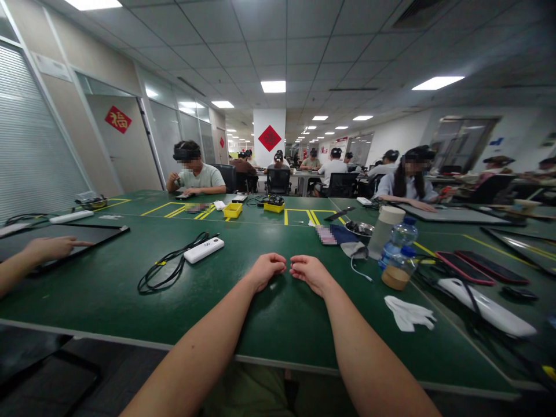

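Here's the broad green table [243,313], a pale tumbler [384,231] standing over on the right; and front and centre, left hand [267,272] and right hand [311,274] face each other, just apart, fingers curled in narrow, whether around anything I can't tell! Off left, a looped black cable [169,258]; right, a crumpled white glove [409,314]; and nearest the left hand, the white power bank [204,251], lying flat.

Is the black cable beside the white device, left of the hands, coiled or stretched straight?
Coiled, loosely: the black cable lies in overlapping loops on the green table, with the white device beside it.
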`<move>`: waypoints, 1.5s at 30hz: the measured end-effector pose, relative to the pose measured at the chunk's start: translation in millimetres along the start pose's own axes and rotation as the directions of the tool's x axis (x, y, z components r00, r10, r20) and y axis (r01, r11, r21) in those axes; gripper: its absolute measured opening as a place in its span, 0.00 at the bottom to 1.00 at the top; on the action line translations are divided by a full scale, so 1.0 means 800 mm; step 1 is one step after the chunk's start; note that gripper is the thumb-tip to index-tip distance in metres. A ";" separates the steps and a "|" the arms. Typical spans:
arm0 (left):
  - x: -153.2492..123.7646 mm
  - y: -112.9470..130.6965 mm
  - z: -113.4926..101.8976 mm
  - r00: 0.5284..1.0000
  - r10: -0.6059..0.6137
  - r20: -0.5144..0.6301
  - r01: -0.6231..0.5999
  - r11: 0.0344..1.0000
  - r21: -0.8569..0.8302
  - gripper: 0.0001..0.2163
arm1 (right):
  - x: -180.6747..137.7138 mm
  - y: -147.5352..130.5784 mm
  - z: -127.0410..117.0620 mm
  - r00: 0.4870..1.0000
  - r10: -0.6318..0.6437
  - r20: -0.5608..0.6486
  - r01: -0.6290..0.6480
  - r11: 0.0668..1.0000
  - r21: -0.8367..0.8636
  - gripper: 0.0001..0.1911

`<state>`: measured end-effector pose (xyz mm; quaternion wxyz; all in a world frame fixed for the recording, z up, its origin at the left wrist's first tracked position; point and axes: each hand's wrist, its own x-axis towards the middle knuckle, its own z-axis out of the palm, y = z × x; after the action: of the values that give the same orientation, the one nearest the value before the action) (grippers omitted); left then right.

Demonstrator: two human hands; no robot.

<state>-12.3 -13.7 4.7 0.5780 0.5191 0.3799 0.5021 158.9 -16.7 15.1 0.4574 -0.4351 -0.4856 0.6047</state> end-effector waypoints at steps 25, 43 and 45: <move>-0.001 0.000 0.000 0.997 0.073 0.019 -0.075 0.986 0.148 0.09 | 0.006 0.006 -0.003 0.998 -0.043 0.036 0.044 0.998 -0.036 0.18; 0.000 0.004 0.009 0.888 0.460 -0.019 -0.337 0.676 0.655 0.11 | 0.007 0.006 -0.002 0.956 -0.293 0.019 0.287 0.917 -0.278 0.11; 0.000 0.004 0.008 0.878 0.479 0.007 -0.360 0.651 0.668 0.10 | 0.008 0.007 -0.002 0.953 -0.301 0.022 0.294 0.913 -0.284 0.11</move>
<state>-6.9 -15.2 9.0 0.1934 0.7156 0.4472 0.5005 158.5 -10.4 8.6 0.4822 -0.4240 -0.6227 0.4472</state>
